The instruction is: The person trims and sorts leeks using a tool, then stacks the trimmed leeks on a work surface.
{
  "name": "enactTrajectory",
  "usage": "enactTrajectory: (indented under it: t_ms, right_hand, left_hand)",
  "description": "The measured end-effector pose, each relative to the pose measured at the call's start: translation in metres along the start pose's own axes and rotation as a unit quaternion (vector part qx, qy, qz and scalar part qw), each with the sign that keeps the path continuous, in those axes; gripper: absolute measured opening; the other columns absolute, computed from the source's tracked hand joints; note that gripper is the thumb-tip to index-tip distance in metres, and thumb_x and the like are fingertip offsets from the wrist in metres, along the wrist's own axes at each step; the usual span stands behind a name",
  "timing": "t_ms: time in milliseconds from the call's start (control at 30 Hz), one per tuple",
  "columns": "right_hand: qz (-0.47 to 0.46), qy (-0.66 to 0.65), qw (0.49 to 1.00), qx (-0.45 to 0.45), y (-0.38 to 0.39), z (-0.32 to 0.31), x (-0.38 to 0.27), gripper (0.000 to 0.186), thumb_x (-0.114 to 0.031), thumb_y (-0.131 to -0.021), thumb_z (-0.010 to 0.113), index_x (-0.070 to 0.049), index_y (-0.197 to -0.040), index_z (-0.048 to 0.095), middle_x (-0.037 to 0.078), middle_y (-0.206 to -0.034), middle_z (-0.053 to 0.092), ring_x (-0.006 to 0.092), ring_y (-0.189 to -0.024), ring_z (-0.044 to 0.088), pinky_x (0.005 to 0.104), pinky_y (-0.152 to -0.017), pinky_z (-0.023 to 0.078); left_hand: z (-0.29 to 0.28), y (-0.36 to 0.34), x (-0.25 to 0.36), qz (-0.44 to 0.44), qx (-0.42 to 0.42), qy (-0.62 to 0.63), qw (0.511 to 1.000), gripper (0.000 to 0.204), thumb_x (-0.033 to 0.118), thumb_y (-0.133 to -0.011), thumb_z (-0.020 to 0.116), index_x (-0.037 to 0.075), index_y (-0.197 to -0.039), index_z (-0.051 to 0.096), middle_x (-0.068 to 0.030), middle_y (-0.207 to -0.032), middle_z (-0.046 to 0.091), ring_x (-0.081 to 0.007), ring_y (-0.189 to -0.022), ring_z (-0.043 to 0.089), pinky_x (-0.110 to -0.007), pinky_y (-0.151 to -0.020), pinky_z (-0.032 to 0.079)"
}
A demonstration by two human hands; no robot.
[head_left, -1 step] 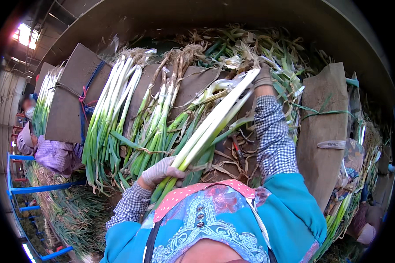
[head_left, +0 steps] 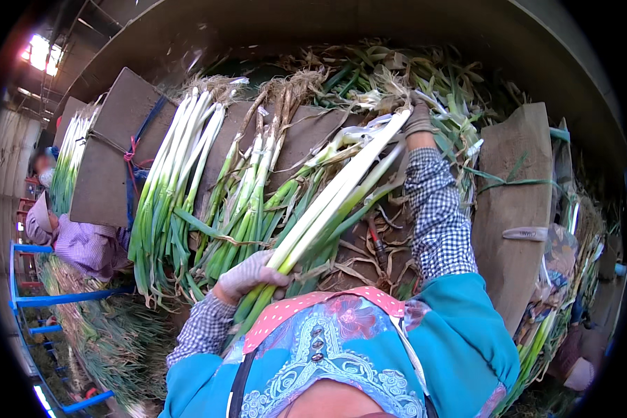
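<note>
My left hand [head_left: 254, 279], in a pale knit glove, is closed round the green lower part of long, white-stalked green onions [head_left: 334, 198], held diagonally before my apron. My gloved right hand [head_left: 418, 118] is at their root ends, fingers curled round them and partly hidden. Beneath and beside them, looser onions [head_left: 254, 184] with dry skins and roots lie on the board [head_left: 301, 125]. A row of cleaner white onions [head_left: 177, 160] lies to the left. Under my right forearm, a red-and-dark tool [head_left: 377, 242] lies among dry leaves.
Tied boards stand at left [head_left: 118, 153] and right [head_left: 508, 251]. A curved wall [head_left: 313, 24] runs behind a pile of trimmings [head_left: 369, 59]. Co-workers sit at far left [head_left: 90, 247] and lower right [head_left: 575, 355]. A blue metal frame [head_left: 70, 299] borders heaped onions [head_left: 104, 334].
My right hand has moved very slightly up at the root ends, and my left hand has shifted a little left with the onions. Otherwise the scene looks the same.
</note>
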State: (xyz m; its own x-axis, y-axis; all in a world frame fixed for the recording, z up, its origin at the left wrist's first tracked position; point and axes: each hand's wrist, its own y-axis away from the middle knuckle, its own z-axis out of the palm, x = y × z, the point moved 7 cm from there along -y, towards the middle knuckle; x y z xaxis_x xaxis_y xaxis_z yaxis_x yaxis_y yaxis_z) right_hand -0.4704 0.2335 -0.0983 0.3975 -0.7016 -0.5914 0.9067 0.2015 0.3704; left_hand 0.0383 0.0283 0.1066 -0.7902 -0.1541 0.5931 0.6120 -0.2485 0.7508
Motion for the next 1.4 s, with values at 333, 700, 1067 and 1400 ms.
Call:
enactTrajectory:
  t_ms: [333,700,1067,1400]
  right_hand:
    - [-0.283,0.795,0.518,0.145,-0.044,-0.003,-0.191,0.034,-0.032,-0.1,0.044,-0.009,-0.109,0.068,0.013,-0.093,0.069,0.0259,-0.077,0.065,0.0402,-0.067,0.054]
    - [-0.351,0.838,0.399,0.124,-0.059,-0.096,-0.39,0.037,-0.036,-0.098,0.047,-0.013,-0.116,0.071,0.013,-0.107,0.072,0.0244,-0.089,0.069,0.0404,-0.077,0.054]
    - [-0.111,0.779,0.478,-0.391,0.254,0.241,0.088,0.05,-0.033,-0.091,0.068,0.0,-0.129,0.06,0.018,-0.116,0.068,0.023,-0.101,0.066,0.0332,-0.087,0.052]
    - [-0.301,0.554,0.622,-0.465,0.372,0.307,0.228,0.018,-0.022,-0.086,0.07,-0.007,-0.093,0.066,0.015,-0.076,0.063,0.0367,-0.072,0.062,0.0459,-0.066,0.048]
  left_hand:
    - [-0.08,0.1,-0.034,0.089,0.155,-0.013,0.984,0.042,0.012,-0.067,0.077,-0.003,-0.102,0.06,-0.0076,-0.073,0.061,-0.02,-0.058,0.062,-0.034,-0.053,0.053]
    - [-0.262,0.23,0.084,0.508,0.363,-0.048,0.78,0.053,0.032,-0.086,0.067,-0.002,-0.126,0.056,-0.0155,-0.102,0.07,-0.0256,-0.094,0.071,-0.036,-0.085,0.057]
    - [-0.287,0.187,0.118,0.511,0.516,0.046,0.686,0.018,0.007,-0.083,0.067,0.002,-0.098,0.057,-0.0086,-0.069,0.061,-0.0215,-0.051,0.061,-0.035,-0.046,0.053]
    - [-0.276,0.065,0.173,0.436,0.607,-0.037,0.663,0.021,0.014,-0.078,0.07,0.0,-0.092,0.062,-0.0108,-0.068,0.064,-0.0216,-0.054,0.064,-0.036,-0.045,0.051]
